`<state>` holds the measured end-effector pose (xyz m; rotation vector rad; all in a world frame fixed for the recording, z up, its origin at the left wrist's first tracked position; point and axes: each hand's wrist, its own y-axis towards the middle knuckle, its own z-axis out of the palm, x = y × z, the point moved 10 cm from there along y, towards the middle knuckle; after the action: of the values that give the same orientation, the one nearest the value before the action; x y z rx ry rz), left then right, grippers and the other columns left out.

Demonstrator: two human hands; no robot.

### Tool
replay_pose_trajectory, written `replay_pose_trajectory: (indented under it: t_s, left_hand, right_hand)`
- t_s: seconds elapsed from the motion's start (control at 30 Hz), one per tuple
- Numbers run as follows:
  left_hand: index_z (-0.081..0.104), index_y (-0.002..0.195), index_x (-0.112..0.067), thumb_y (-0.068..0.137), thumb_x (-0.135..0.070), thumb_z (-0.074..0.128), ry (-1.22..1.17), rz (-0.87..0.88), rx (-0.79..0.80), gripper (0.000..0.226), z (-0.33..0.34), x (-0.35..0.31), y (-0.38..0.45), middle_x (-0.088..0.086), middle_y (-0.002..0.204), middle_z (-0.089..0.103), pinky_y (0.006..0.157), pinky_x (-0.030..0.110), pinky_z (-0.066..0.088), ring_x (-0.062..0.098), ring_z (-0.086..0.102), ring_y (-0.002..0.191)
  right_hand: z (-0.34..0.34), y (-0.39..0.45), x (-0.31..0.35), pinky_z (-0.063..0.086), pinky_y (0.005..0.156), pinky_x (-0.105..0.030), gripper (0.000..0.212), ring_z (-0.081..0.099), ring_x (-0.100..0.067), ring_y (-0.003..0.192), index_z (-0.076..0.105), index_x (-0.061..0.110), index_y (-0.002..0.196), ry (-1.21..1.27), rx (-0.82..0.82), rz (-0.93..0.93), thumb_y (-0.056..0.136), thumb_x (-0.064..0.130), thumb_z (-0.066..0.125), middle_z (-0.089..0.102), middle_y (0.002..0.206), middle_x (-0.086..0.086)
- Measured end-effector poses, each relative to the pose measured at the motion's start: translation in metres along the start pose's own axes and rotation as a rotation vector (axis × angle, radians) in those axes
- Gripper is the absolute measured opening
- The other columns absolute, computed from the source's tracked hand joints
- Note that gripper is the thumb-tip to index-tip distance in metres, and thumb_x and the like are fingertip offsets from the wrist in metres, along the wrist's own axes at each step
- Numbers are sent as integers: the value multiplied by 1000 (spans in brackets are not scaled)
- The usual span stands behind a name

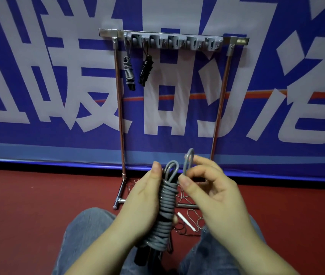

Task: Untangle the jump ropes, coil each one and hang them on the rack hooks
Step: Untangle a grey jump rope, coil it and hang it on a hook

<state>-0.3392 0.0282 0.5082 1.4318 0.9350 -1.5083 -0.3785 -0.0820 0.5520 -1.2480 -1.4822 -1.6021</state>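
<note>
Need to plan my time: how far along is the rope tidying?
Done: a grey coiled rope and a black coiled rope hang on the rack hooks. In hand: the left hand grips a grey coil while the right hand pinches its loop. Left: a thin rope on the floor.

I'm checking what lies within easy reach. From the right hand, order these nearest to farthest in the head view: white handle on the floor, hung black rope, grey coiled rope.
From the right hand:
1. Grey coiled rope, touching it, left.
2. White handle, floor below.
3. Hung black rope, up on the rack.
</note>
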Motion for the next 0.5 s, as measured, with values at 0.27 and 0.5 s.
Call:
replay_pose_trajectory:
  t_s: [0.27, 0.5]
  left_hand:
    - [67, 73, -21, 73, -60, 42, -180, -11, -22, 47, -1, 1, 3, 13, 56, 53, 41, 26, 45, 25, 53, 38]
    - [61, 94, -7, 74, -59, 43, -216, -44, -40, 58, 1, 6, 3, 13, 57, 53, 42, 25, 45, 24, 53, 38]
  right_hand:
    - [1, 0, 7, 49, 75, -12, 19, 70, -11, 83, 45, 12, 94, 274, -61, 29, 80, 14, 57, 74, 82, -4]
    - [7, 0, 21, 43, 75, -5, 29, 65, 4, 86, 68, 20, 107, 55, -15, -99, 83, 30, 53, 72, 92, 13]
